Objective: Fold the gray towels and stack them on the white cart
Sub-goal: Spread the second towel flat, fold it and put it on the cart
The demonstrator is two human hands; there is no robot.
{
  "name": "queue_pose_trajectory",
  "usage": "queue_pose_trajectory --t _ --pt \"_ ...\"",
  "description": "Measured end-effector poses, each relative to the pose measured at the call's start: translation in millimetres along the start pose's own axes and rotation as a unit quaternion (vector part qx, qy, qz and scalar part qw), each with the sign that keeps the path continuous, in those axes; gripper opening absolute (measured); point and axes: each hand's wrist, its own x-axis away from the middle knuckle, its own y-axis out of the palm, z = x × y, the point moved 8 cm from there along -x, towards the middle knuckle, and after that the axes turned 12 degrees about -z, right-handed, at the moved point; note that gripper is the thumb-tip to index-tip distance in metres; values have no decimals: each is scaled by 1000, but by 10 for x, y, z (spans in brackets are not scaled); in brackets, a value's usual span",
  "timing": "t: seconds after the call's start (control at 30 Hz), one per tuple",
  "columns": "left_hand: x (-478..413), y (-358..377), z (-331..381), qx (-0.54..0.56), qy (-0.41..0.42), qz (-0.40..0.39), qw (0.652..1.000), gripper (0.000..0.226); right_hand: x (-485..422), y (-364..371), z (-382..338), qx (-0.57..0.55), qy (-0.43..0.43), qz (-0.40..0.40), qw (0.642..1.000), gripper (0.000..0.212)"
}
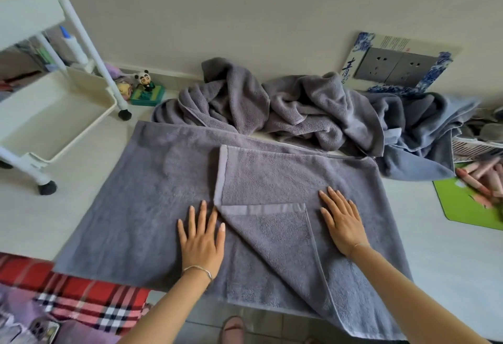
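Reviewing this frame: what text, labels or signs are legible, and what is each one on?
"青": large dark character on the blue-and-white outlet surround on the wall.
Smaller characters beneath it: too small to read.
Columns of fine writing along the surround's top: too blurred to read.
White bottle with blue cap, upper left: no legible label.
Gray towels: no text visible.

Silver bangle (198,271) at left hand (202,237); thin, perhaps gold, chain (359,245) at right hand (343,221).
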Motion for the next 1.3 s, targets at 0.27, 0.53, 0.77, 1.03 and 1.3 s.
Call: queue_pose_trajectory --t 0.27,0.53,0.77,1.03,1.3 --pt "-54 -229 -91 101 33 -36 994 98 -104 -34 -909 -94 -88 -134 983 42" --pt "-146 -482 -294 418 52 -76 904 57 79 -319 -1788 -258 -152 -238 924 34" --pt "-226 -588 -581 666 -90 -158 724 76 405 -972 -2778 -520 -251 -253 776 18" --pt "-113 -370 -1015 740 -197 -164 622 80 81 25 -3082 -337 -216 -351 846 19" --pt "-74 -403 -1163 554 -204 -143 794 31 -1221 -511 -2160 -266 -120 -115 950 27"
